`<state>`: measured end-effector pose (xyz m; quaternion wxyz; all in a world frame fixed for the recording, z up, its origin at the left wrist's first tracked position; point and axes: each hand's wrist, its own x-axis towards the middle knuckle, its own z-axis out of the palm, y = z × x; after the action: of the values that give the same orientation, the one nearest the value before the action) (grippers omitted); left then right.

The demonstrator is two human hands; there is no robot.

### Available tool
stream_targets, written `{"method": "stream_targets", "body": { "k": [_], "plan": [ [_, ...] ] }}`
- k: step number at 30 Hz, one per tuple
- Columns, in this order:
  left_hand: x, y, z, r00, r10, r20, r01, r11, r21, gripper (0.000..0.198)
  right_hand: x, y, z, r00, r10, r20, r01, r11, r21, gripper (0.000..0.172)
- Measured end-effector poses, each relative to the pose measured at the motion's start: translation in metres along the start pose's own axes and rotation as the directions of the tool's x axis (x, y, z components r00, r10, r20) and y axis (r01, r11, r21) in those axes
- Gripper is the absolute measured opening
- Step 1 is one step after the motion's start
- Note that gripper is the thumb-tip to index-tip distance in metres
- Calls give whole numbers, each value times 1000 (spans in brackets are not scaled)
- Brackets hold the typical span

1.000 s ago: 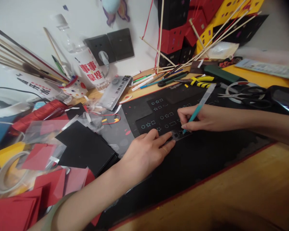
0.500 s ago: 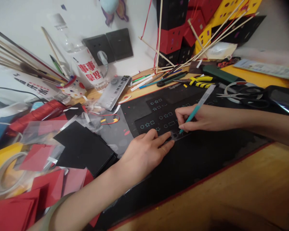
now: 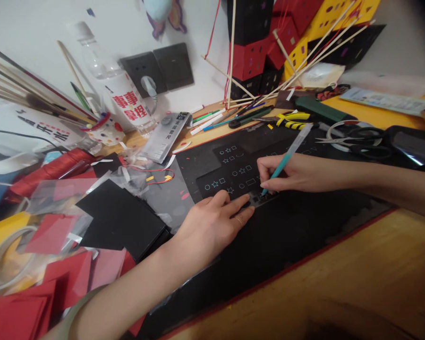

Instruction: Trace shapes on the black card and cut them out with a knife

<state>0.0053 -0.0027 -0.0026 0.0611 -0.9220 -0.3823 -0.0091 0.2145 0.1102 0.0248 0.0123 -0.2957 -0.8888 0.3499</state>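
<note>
In the head view my right hand is closed round a teal pen with a clear upper end. Its tip touches a clear stencil ruler lying on black paper. Small outlines of circles, stars and rectangles are drawn across that paper. My left hand lies with fingers stretched out, fingertips pressing the left end of the stencil. A ring is on one finger. Part of the stencil is hidden under both hands. Beneath everything is a black mat with a red edge.
Left of my left hand sit black cards, red cards and a tape roll. Behind the paper are pliers, scissors, several pens and a bottle. Decorated boxes and wooden sticks stand at the back.
The whole view has shifted slightly. The pen in my right hand stays at the stencil with at most a tiny movement; my left hand keeps its place.
</note>
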Motion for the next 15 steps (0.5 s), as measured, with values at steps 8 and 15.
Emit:
{"method": "stream_targets", "body": {
  "k": [8,15],
  "plan": [
    [0,0,-1,1000,8,-2,-8,1000,13,41,-1,-1,0,1000,7,-16,-6,999,45,10],
    [0,0,-2,1000,0,-5,0,1000,16,41,1,-2,1,1000,-6,-28,8,996,90,10]
  ]
}}
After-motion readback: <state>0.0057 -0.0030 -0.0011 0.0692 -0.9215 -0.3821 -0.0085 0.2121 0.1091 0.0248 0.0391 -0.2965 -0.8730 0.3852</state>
